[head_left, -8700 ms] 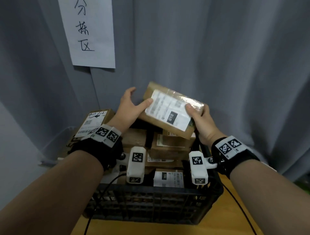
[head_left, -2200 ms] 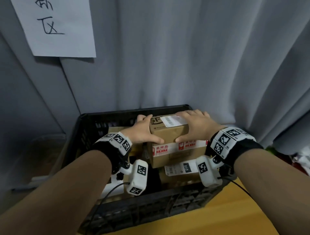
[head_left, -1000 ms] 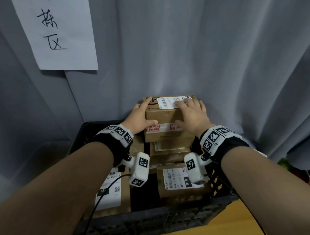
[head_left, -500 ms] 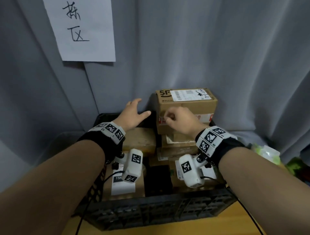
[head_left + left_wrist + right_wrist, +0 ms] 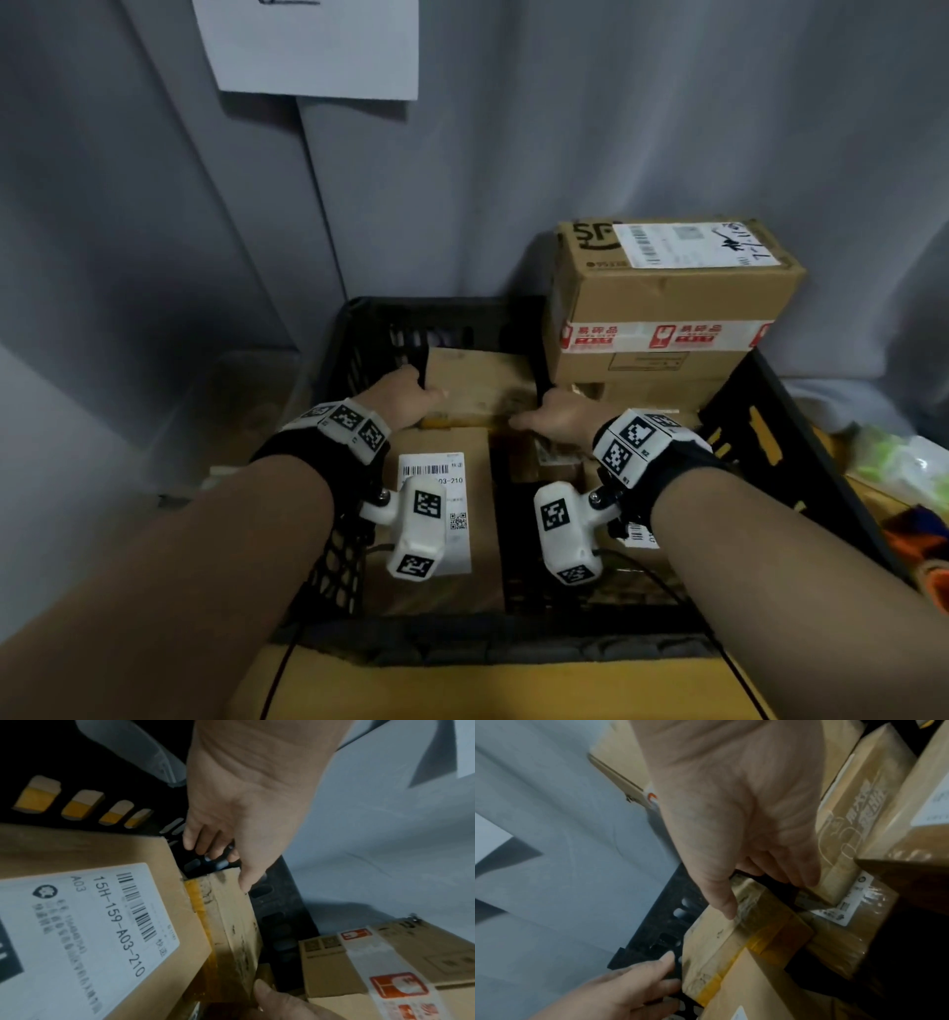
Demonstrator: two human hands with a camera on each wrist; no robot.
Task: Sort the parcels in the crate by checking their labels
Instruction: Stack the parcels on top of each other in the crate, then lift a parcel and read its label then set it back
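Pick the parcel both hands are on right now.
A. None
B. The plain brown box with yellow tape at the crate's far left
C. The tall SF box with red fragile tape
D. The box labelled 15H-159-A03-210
B: the left hand and right hand flank the plain yellow-taped box, thumbs on top, fingers down its ends.

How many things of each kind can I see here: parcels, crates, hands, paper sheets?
Cardboard parcels: 5 that can be told apart; the pile may hide more
Black crate: 1
Hands: 2, the left hand and the right hand
Paper sheet on the curtain: 1
Total: 9
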